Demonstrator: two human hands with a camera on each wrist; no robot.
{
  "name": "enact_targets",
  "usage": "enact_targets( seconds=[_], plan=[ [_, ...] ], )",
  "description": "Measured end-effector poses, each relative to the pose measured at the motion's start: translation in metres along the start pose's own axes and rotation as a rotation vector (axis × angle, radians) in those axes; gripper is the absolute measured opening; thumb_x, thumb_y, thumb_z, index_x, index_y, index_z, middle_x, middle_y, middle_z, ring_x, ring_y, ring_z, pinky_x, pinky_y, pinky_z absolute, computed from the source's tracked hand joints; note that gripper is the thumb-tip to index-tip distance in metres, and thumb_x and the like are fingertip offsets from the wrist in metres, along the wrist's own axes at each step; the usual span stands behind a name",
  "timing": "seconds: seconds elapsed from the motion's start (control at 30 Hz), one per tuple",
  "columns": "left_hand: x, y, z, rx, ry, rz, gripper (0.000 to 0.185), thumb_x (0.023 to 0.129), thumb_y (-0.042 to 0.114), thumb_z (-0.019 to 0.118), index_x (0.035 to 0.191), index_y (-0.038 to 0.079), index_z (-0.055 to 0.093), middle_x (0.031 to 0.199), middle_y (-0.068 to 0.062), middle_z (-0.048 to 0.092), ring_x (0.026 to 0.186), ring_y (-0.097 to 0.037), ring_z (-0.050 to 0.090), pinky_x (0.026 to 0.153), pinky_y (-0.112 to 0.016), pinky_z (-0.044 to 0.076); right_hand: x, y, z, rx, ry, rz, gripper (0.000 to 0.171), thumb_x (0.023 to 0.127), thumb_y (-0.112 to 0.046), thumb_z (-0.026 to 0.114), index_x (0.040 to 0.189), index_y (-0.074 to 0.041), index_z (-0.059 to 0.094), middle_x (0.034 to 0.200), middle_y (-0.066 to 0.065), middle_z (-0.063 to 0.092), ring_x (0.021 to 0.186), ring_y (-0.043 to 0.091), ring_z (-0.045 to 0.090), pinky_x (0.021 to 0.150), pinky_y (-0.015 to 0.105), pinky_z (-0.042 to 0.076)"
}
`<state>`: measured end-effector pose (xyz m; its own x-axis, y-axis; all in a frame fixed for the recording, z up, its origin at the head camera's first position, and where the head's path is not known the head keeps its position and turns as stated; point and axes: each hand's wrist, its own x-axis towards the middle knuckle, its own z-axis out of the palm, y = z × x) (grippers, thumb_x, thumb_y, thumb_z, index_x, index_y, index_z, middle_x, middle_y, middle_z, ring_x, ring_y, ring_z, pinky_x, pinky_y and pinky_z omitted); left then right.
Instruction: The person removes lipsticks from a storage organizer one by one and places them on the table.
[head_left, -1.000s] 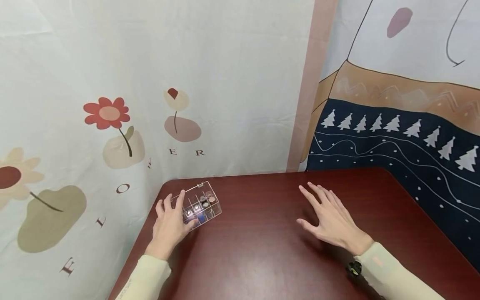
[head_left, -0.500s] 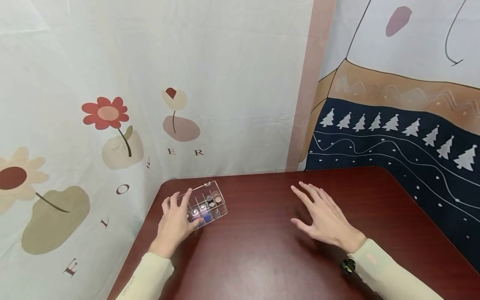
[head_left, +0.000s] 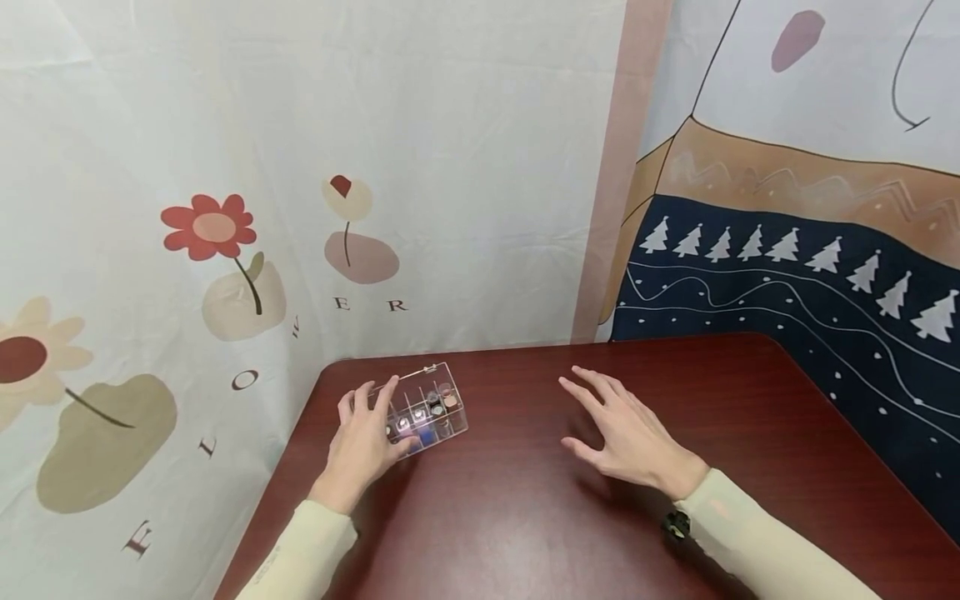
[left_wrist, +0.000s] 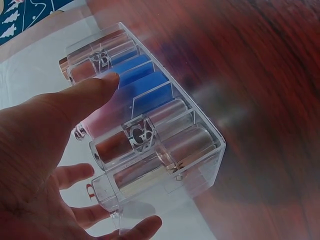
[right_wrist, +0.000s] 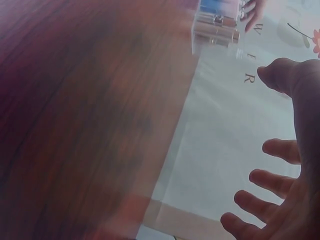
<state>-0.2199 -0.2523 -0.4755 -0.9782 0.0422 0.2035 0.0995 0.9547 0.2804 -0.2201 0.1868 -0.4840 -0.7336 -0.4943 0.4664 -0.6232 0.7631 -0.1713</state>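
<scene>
My left hand (head_left: 365, 440), fingers (head_left: 386, 393) spread over the clear compartment box (head_left: 429, 408), has slid it rightward along the desk (head_left: 525, 500); my right hand (head_left: 626, 433), fingers spread, has drifted left.

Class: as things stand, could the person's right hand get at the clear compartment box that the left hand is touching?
Probably yes. The right hand is open above bare table, with nothing between it and the clear compartment box. The left hand covers only the box's left end.
</scene>
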Motion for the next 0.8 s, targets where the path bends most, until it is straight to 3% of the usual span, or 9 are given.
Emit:
enact_targets(
  seconds=[0.37,0.8],
  plan=[
    [-0.001,0.010,0.006,0.001,0.013,0.022,0.115,0.085,0.041,0.107,0.179,0.020,0.044,0.174,-0.030,0.044,0.162,-0.061,0.037,0.078,-0.068,0.071,0.010,-0.009,0.009,0.050,-0.026,-0.035,0.088,0.099,-0.048,0.091,0.174,-0.017,0.054,0.178,0.014,0.053,0.156,0.039,0.061,0.112,0.055,0.066],
    [0.009,0.034,0.019,-0.008,0.014,0.087,0.116,0.083,0.041,0.108,0.179,0.020,0.045,0.173,-0.028,0.047,0.161,-0.058,0.040,0.078,-0.062,0.072,0.017,-0.017,0.017,0.081,-0.013,-0.069,0.086,0.098,-0.039,0.093,0.171,-0.015,0.057,0.175,0.015,0.055,0.155,0.036,0.061,0.108,0.050,0.068]
  ],
)
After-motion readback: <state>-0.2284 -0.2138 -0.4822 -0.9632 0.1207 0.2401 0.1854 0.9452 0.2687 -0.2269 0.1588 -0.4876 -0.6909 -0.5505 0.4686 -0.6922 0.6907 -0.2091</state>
